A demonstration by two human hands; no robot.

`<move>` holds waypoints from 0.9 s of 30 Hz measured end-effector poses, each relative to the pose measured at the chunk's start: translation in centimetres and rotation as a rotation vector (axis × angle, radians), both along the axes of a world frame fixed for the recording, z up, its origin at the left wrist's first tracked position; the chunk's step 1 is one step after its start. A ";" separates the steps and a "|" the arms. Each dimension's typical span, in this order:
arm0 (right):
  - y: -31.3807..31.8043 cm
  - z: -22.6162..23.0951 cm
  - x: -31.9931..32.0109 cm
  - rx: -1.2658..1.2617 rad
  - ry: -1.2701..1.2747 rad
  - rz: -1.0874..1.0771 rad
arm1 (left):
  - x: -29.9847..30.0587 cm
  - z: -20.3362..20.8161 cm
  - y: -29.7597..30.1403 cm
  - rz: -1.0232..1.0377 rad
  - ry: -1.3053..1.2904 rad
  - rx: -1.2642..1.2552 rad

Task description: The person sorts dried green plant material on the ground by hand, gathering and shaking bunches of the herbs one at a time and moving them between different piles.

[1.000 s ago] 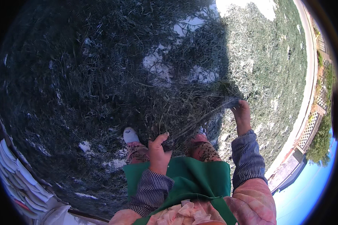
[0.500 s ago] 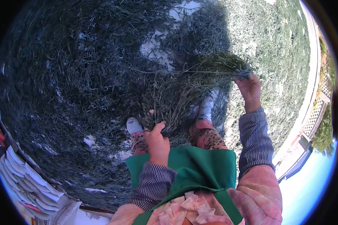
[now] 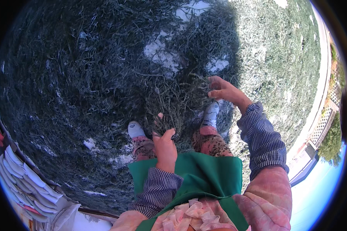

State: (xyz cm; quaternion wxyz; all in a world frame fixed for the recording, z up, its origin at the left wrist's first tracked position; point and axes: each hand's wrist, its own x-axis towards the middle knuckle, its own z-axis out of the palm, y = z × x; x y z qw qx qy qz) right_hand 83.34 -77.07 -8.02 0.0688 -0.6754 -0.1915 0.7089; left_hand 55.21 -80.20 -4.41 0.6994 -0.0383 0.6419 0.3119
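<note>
My left hand (image 3: 166, 152) is closed around the near end of a loose bunch of stringy grey-green plant strands (image 3: 173, 102), its thumb on top and fingers partly hidden underneath. The bunch fans out away from me, between and beyond my feet. At its right edge my right hand (image 3: 228, 92) is curved, thumb and fingers apart, close to the strand tips. I cannot see anything gripped in it; whether the fingertips touch the bunch is hard to tell.
Similar strands (image 3: 85, 77) cover the ground widely, with pale patches (image 3: 162, 52) showing through. My shoes (image 3: 136, 129) stand either side of the bunch. Sunlit strands (image 3: 277, 57) lie at right. Pale stacked slats (image 3: 23, 181) line the lower left; a lattice fence (image 3: 323, 125) stands far right.
My right hand has come left and nearer to me, from the sunlit edge to the bunch. The strand clump it pinched is no longer seen in it. My left hand has barely moved.
</note>
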 end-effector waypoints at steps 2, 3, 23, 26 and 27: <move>0.9 -6.5 3.5 0.219 -0.545 0.379 | 0.0 -0.1 -0.8 -0.209 0.083 0.058; 2.2 -9.3 5.1 0.277 -0.725 0.282 | 0.1 -0.4 -1.4 -0.310 0.130 0.087; -10.9 -5.2 0.7 0.231 -0.078 0.896 | 3.1 2.2 3.0 -0.149 0.149 0.352; -2.7 -10.4 6.4 0.289 -0.662 0.065 | 1.8 1.2 2.5 -0.161 0.183 0.245; 0.1 -12.6 8.1 0.319 -0.750 -0.112 | 1.4 0.9 2.2 -0.171 0.168 0.150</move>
